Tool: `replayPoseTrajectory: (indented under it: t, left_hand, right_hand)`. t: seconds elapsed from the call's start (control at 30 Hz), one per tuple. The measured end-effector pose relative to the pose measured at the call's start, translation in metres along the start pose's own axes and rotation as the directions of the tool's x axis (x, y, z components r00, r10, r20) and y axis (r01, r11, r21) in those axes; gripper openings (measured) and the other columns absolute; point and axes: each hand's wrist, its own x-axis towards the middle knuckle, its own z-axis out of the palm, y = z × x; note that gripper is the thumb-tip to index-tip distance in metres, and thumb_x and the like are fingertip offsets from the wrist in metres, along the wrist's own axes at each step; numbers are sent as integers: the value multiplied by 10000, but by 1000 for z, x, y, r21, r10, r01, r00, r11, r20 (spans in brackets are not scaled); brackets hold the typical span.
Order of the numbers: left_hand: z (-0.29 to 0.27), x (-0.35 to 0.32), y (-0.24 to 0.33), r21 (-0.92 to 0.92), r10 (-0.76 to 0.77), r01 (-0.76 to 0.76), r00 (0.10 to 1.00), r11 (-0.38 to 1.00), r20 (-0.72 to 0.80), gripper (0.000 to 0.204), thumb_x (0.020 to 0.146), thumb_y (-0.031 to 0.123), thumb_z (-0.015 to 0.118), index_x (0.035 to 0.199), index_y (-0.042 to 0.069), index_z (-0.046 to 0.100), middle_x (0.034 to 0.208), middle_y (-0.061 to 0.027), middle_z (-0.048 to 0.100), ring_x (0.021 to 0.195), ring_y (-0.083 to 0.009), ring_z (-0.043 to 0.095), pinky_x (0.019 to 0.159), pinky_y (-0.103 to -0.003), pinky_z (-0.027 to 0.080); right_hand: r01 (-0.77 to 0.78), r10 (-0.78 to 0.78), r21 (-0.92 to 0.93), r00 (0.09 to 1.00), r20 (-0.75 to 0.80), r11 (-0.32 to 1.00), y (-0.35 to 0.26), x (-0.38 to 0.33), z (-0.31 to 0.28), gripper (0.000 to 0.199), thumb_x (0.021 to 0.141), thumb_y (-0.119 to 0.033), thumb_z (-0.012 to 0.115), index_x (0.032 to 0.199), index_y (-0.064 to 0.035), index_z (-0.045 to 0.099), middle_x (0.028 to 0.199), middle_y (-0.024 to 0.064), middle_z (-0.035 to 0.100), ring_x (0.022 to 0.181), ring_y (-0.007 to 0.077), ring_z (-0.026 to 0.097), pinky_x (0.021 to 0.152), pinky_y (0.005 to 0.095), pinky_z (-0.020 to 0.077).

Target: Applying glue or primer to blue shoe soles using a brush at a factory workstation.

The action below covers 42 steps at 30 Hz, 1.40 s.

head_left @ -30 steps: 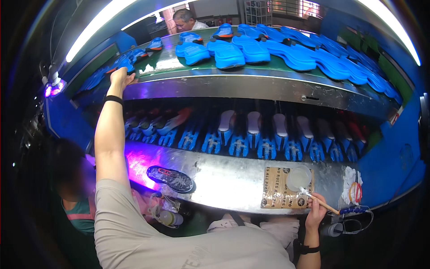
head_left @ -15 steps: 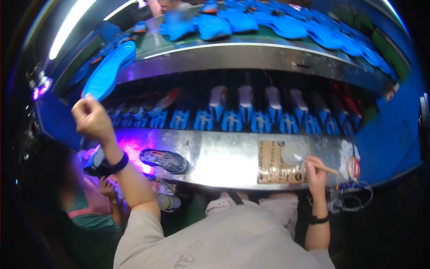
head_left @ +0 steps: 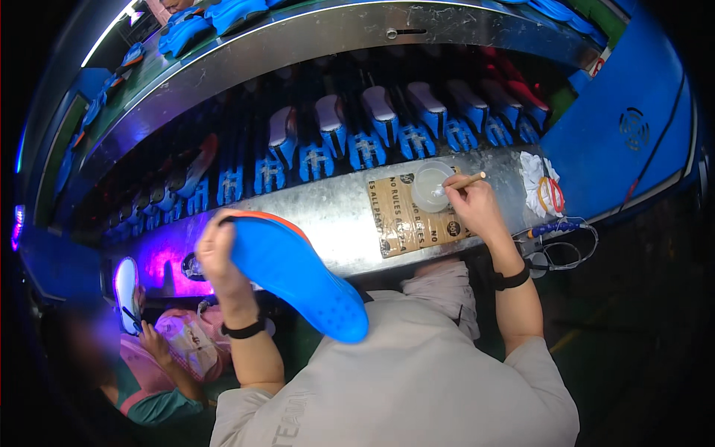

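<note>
My left hand (head_left: 220, 257) grips one end of a blue shoe sole (head_left: 302, 279) with an orange edge. The sole slants down toward my chest, its end with small holes lowest. Over the steel bench, my right hand (head_left: 477, 208) is closed round the wooden handle of a brush (head_left: 470, 180). The brush's whitish tip is down in a translucent plastic bowl (head_left: 423, 186). Under that bowl lies a piece of brown printed cardboard (head_left: 387, 216), shiny as if taped over.
A metal bench (head_left: 320, 231) runs before me, backed by a row of blue clamps (head_left: 365, 151) bearing pale shoe parts. Above it, a conveyor (head_left: 328, 43) carries blue soles. White cloth (head_left: 534, 179) and cables (head_left: 566, 238) lie at right. A co-worker (head_left: 160, 357) handles a shoe piece at left.
The blue sole has come down from the upper left to near my chest and now points toward me. My right hand still holds the brush at the bowl. The view has turned.
</note>
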Motion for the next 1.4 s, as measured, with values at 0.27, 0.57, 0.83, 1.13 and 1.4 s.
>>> replayPoseTrajectory:
  t: [0.27,0.57,0.83,1.13,1.4]
  left_hand:
    - [18,-85,-84,-376,-342,693,664,615,665,775,949,453,580,1484,-42,319,1391,-260,510,1265,-407,536,1073,-530,432]
    - [22,-82,-86,-341,-497,729,665,593,558,741,950,390,635,1470,-40,331,1333,-187,572,1170,-272,622,1005,-392,514]
    - [29,-78,-71,-254,-507,772,589,582,629,739,948,411,642,1464,-32,354,1321,-160,585,1150,-228,633,985,-361,528]
    - [27,-71,-62,-244,-468,770,571,589,674,722,950,305,669,1487,-40,332,1335,-143,570,1167,-203,604,998,-336,498]
    - [27,-59,-58,-257,-412,695,639,672,649,698,945,275,681,1475,-43,358,1345,-134,565,1183,-201,590,1006,-337,487]
  right_hand:
    - [263,-227,163,951,-208,951,-17,-8,-10,141,906,-72,624,1014,-13,693,926,92,685,803,178,649,708,293,496]
    - [252,-237,218,967,-93,943,-32,-11,5,175,884,-75,628,1026,-1,699,929,130,693,827,234,635,753,325,495]
    - [341,-424,463,901,86,818,-75,-13,22,203,831,-44,655,1021,-5,715,911,124,707,835,251,632,792,357,486]
    - [414,-493,411,864,103,812,-78,-14,30,161,831,-64,660,970,-2,712,914,114,715,819,253,629,783,362,478]
    - [340,-482,484,851,206,806,-89,-23,26,153,822,-84,658,947,-12,711,882,103,703,792,254,622,766,367,480]
